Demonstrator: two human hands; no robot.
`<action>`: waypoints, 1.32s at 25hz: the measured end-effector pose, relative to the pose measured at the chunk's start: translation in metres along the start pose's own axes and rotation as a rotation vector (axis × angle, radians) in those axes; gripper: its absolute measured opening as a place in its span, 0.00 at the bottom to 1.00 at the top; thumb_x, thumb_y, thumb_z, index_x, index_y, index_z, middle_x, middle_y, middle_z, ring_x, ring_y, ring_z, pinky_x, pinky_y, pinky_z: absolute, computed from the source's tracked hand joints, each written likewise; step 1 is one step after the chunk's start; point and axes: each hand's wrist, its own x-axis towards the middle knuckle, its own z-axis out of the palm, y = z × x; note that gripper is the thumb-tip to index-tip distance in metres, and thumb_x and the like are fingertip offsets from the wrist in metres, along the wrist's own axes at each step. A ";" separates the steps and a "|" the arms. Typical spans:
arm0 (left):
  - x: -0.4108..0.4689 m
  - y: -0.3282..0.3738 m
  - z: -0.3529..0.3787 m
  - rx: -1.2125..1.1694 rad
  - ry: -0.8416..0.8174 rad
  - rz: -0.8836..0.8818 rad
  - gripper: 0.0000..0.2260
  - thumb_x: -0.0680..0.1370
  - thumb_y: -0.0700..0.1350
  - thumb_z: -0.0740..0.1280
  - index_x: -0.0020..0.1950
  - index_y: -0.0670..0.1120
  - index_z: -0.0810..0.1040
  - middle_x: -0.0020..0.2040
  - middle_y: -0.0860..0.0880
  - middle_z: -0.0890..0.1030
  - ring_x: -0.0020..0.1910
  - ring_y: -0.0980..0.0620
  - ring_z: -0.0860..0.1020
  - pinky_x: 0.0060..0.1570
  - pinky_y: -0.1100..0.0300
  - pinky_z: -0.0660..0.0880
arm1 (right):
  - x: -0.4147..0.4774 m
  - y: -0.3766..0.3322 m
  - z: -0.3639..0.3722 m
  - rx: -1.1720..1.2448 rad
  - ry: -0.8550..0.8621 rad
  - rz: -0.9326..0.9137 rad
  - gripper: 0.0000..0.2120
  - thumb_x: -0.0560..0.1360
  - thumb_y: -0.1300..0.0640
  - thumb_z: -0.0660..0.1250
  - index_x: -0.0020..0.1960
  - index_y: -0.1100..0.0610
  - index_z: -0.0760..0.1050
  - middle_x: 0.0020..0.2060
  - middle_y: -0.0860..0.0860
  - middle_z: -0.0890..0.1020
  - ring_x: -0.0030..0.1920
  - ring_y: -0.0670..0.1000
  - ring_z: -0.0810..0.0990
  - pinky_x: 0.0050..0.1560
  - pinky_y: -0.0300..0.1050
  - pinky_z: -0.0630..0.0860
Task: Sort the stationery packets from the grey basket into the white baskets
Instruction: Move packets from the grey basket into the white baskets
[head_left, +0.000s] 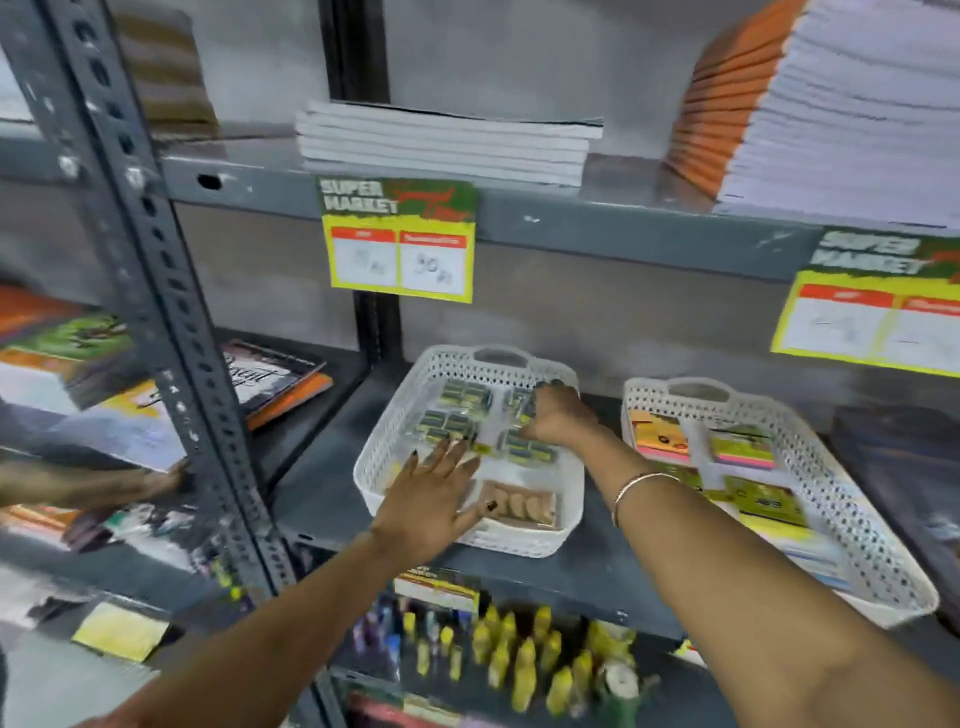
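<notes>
Two white perforated baskets stand on the middle shelf. The left white basket (563, 525) holds several clear packets of small green-and-dark items (457, 397) and a brown packet (524, 506) at its front. My left hand (434, 499) lies flat with fingers spread over the basket's front left part. My right hand (556, 415) reaches deep into it, fingers closed on a clear packet (517, 402). The right white basket (862, 525) holds sticky-note packets (740, 449) in pink, green and yellow. No grey basket is in view.
A grey slotted steel upright (171, 322) stands left of the baskets. Notebook stacks (447, 145) sit on the shelf above, with yellow price tags (400, 244) hanging from its edge. Books lie at left, small yellow bottles (519, 670) on the shelf below.
</notes>
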 end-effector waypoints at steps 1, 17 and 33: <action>-0.001 -0.001 0.001 -0.026 0.008 -0.008 0.46 0.64 0.72 0.32 0.74 0.49 0.56 0.78 0.49 0.50 0.76 0.49 0.47 0.73 0.46 0.50 | 0.006 -0.001 0.009 -0.022 -0.019 -0.019 0.29 0.68 0.51 0.73 0.65 0.63 0.71 0.64 0.62 0.74 0.65 0.61 0.73 0.60 0.49 0.74; 0.000 -0.001 0.002 -0.065 0.033 -0.050 0.40 0.67 0.67 0.36 0.73 0.50 0.60 0.78 0.50 0.52 0.76 0.52 0.49 0.74 0.48 0.51 | 0.043 0.006 0.058 -0.231 -0.198 -0.078 0.27 0.70 0.59 0.70 0.66 0.62 0.66 0.65 0.61 0.71 0.66 0.59 0.70 0.57 0.49 0.73; 0.036 0.061 -0.007 -0.005 0.015 0.194 0.50 0.61 0.76 0.31 0.75 0.49 0.45 0.78 0.48 0.41 0.76 0.48 0.40 0.73 0.45 0.43 | -0.010 0.069 -0.022 -0.029 0.279 0.058 0.20 0.75 0.58 0.64 0.67 0.59 0.70 0.64 0.59 0.72 0.67 0.59 0.70 0.60 0.52 0.73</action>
